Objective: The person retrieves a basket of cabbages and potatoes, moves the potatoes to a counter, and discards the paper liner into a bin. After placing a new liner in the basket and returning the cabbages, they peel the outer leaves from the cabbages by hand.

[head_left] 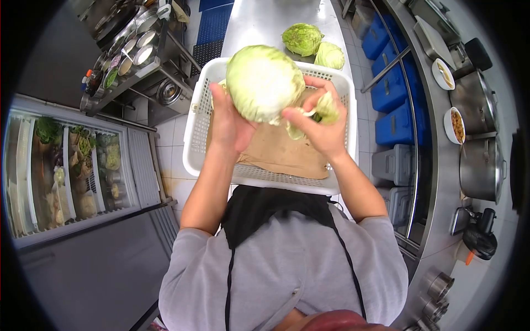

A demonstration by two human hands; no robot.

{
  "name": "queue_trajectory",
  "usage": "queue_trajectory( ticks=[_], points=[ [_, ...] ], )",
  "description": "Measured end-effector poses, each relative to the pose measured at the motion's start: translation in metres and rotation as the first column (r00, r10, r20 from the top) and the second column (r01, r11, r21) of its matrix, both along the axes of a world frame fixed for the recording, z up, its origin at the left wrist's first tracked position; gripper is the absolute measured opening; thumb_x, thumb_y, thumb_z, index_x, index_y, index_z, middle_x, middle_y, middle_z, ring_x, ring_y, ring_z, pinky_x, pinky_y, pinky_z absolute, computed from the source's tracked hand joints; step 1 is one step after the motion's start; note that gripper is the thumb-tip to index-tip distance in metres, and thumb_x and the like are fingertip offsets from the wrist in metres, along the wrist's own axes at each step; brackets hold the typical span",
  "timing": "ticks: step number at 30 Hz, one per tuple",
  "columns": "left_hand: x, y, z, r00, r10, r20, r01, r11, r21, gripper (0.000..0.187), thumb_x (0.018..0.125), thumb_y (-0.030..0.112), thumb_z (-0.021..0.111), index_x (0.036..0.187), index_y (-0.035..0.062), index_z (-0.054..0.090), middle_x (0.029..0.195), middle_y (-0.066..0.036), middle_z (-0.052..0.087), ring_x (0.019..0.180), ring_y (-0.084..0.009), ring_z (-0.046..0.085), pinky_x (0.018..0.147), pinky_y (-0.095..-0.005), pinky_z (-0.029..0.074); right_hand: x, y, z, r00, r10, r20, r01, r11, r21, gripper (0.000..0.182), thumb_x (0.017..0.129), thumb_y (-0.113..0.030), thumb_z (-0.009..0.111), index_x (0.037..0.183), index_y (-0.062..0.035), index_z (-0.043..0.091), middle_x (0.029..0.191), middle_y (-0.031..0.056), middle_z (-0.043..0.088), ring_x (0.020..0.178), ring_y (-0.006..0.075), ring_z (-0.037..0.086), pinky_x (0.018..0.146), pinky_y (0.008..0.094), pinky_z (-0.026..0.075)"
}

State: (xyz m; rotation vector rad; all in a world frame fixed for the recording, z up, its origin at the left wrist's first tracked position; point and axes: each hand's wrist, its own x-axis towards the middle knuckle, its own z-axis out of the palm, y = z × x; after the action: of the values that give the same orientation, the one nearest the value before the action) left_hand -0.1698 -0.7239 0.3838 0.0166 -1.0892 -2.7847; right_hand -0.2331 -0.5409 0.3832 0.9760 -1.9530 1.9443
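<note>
white plastic basket (199, 127): brown paper inside; both hands hold cabbage (262, 83) above.

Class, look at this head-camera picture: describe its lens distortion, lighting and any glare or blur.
Head view: strong fisheye, with a dark round vignette and the steel counter edges bowing; bright even light, the cabbage in the left hand nearly washed out; glare on the pots; the right hand is sharp, the edges softer.
</note>
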Motion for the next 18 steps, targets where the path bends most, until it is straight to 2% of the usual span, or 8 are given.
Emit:
queue_trajectory(
  ticks=[2,3,6,7,10,13,16,18],
  points=[
    [0.0,0.008,-0.008,1.0,-0.004,-0.02,0.004,1.0,0.011,0.098,0.085,0.08,0.05,0.153,0.0121,0.033,0.15,-0.014,0.046,0.134,-0.0315,0.05,0.106,-0.0503,0.048,0.009,-0.001,0.01,0.917,-0.08,-0.391,0.134,0.985,0.111,0.034,0.071,-0.014,0.088,0.072,-0.0067,0.055,0.117,0.0218,0.062,0.094,0.0279,0.065,0.078,0.033,0.051],
    [-0.002,0.008,-0.012,0.999,0.0,-0.036,0.001,1.0,0.01,0.1,0.083,0.082,0.051,0.154,0.0142,0.032,0.151,-0.015,0.044,0.134,-0.033,0.049,0.104,-0.0527,0.05,0.019,0.0,0.019,0.925,-0.064,-0.374,0.115,0.987,0.116,0.032,0.07,-0.012,0.086,0.072,-0.0061,0.054,0.117,0.0249,0.061,0.096,0.0308,0.065,0.079,0.0355,0.051],
    [-0.004,-0.008,-0.023,0.975,-0.158,-0.155,0.193,0.949,0.248,0.104,0.079,0.081,0.057,0.155,0.0164,0.029,0.151,-0.018,0.042,0.134,-0.04,0.048,0.098,-0.0649,0.05,0.022,0.012,0.027,0.959,0.123,-0.255,-0.098,0.989,0.107,0.028,0.072,-0.007,0.082,0.071,-0.0062,0.053,0.12,0.0267,0.06,0.097,0.0279,0.065,0.078,0.0359,0.051],
    [-0.005,-0.009,-0.023,0.979,-0.13,-0.157,0.176,0.928,0.328,0.104,0.078,0.08,0.06,0.155,0.0169,0.028,0.151,-0.019,0.04,0.134,-0.0452,0.047,0.091,-0.0717,0.051,0.023,0.015,0.028,0.979,0.197,-0.054,-0.199,0.98,-0.026,0.026,0.074,-0.006,0.077,0.07,-0.0071,0.052,0.124,0.0245,0.058,0.093,0.0246,0.065,0.078,0.0336,0.051],
    [-0.005,-0.001,-0.017,0.99,-0.062,-0.124,0.099,0.941,0.323,0.108,0.076,0.08,0.062,0.154,0.0157,0.028,0.151,-0.019,0.041,0.131,-0.0454,0.049,0.091,-0.0698,0.053,0.007,0.027,0.028,0.837,0.454,0.306,-0.302,0.849,-0.433,0.027,0.075,-0.007,0.074,0.067,-0.0092,0.049,0.124,0.0205,0.057,0.093,0.0207,0.062,0.079,0.0301,0.05],
    [-0.008,0.005,-0.023,0.963,-0.123,-0.238,0.198,0.925,0.324,0.11,0.073,0.082,0.063,0.154,0.0154,0.028,0.15,-0.02,0.041,0.13,-0.044,0.051,0.092,-0.0683,0.053,-0.016,0.029,0.02,0.634,0.658,0.406,-0.248,0.671,-0.699,0.028,0.075,-0.008,0.072,0.065,-0.0111,0.045,0.124,0.018,0.056,0.094,0.0181,0.059,0.08,0.027,0.05],
    [-0.002,0.011,-0.022,0.986,-0.045,-0.158,0.077,0.976,0.201,0.11,0.075,0.073,0.071,0.152,0.0069,0.03,0.149,-0.017,0.044,0.133,-0.035,0.051,0.107,-0.0541,0.048,-0.019,0.026,0.025,0.775,0.463,0.431,-0.235,0.843,-0.483,0.03,0.074,-0.004,0.071,0.064,-0.012,0.044,0.123,0.0193,0.057,0.1,0.0176,0.057,0.08,0.0258,0.049],
    [-0.002,0.009,-0.02,0.983,0.002,-0.184,0.0,1.0,0.011,0.113,0.069,0.063,0.081,0.15,0.0045,0.031,0.145,-0.018,0.046,0.131,-0.033,0.052,0.108,-0.0487,0.048,-0.01,0.024,0.046,0.805,0.416,0.424,-0.257,0.888,-0.382,0.02,0.08,0.002,0.068,0.072,-0.0064,0.053,0.104,0.0143,0.064,0.089,0.0146,0.06,0.076,0.0249,0.05]
  ],
)
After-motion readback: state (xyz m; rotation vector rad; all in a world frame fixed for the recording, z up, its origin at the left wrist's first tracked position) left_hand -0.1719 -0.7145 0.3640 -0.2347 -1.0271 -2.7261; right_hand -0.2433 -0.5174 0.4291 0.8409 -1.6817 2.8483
